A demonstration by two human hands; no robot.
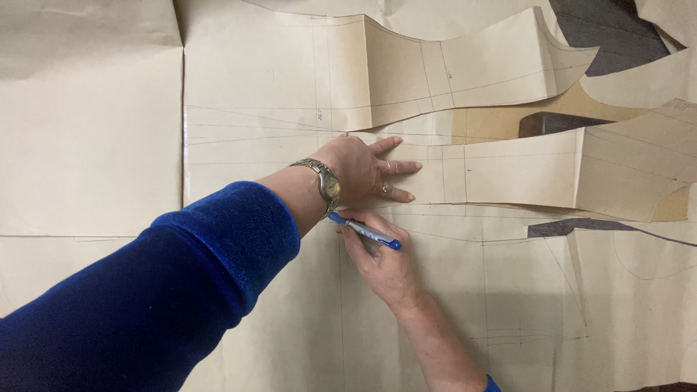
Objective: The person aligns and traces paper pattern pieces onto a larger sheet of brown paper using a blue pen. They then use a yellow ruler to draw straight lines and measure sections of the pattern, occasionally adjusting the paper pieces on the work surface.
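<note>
My left hand (367,168) lies flat with fingers spread on a cut brown paper pattern piece (523,170), pressing it onto the large brown paper sheet (247,131) beneath. A metal wristwatch (324,181) sits on that wrist, and the arm wears a blue velvet sleeve (160,290). My right hand (383,261) reaches in from below and grips a blue pen (363,230), its tip hidden near the left wrist, at the lower edge of the pattern piece.
A second curved pattern piece (465,69) lies above the first one. Thin pencil lines cross the big sheet. Dark surface (602,29) shows at the top right and in gaps between papers. More brown paper (80,131) covers the left side.
</note>
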